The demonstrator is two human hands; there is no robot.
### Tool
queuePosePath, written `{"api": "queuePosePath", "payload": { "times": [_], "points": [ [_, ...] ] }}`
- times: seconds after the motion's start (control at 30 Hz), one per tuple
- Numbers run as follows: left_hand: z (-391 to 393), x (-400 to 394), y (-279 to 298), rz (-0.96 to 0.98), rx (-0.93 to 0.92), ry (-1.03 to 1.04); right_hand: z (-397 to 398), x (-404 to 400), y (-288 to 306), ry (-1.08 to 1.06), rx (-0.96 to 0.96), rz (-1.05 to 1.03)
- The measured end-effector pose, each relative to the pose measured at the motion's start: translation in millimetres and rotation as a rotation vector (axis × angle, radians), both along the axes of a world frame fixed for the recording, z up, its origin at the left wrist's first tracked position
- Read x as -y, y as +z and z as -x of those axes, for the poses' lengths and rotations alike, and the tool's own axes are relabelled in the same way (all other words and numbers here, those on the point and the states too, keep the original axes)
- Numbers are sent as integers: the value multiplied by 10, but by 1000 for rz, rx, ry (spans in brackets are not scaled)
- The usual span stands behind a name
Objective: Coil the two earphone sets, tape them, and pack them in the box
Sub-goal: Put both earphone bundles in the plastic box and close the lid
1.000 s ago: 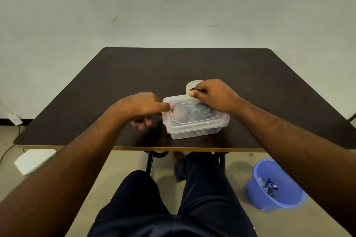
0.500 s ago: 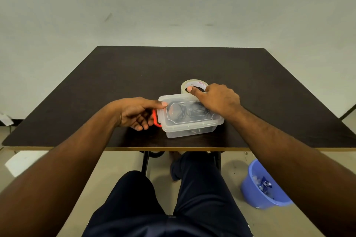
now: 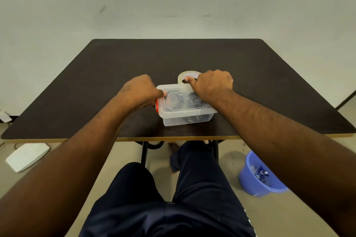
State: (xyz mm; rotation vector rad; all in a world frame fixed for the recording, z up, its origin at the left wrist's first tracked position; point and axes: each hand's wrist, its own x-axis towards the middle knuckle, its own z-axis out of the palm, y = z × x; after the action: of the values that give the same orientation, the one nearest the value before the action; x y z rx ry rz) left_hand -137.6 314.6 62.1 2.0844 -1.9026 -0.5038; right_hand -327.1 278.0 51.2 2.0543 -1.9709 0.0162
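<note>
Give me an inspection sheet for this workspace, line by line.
Surface: dark table, seen from above.
Job's things: clear box with lid on, near the front edge; dark earphones inside; tape roll just behind the box.
Clutter: nothing seen on the table.
Hands: left hand grips the box's left end at the red latch; right hand curled on the lid's far right corner.
Cables: only the coiled earphones.
Surroundings: blue bin and white board on the floor.
</note>
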Motion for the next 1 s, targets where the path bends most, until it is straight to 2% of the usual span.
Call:
{"api": "queuePosePath", "payload": {
  "times": [0.1,0.17,0.23,0.33,0.37,0.43,0.53,0.6,0.67,0.73,0.9,1.0],
  "points": [
    [33,-28,-31,35,100,12,-39,1,-5,-3,8,-8],
    [12,-44,-67,44,84,13,41,0,-22,13,123,-23],
    [-16,-43,-88,69,51,20,236,-22,-64,12,454,-114],
    [-36,-14,-117,78,-10,15,534,-308,-184,80,1251,-265],
    [-26,5,-114,74,-42,11,594,-421,-276,114,1452,-271],
    [18,52,-76,87,-74,9,640,-599,-416,219,1638,-216],
    [143,185,54,196,-64,-5,707,-584,-364,388,1648,-228],
    [243,309,134,241,-87,-30,793,-481,-241,421,1555,-307],
    [373,476,175,246,-142,-60,905,-335,-173,379,1409,-297],
    [531,664,180,254,-203,-82,1035,-153,-146,299,1334,-165],
    [988,1171,175,288,-529,-165,1548,437,-164,207,1462,96],
    [1247,1570,139,208,-618,-220,1932,896,-185,175,1464,196]
  ]
}}
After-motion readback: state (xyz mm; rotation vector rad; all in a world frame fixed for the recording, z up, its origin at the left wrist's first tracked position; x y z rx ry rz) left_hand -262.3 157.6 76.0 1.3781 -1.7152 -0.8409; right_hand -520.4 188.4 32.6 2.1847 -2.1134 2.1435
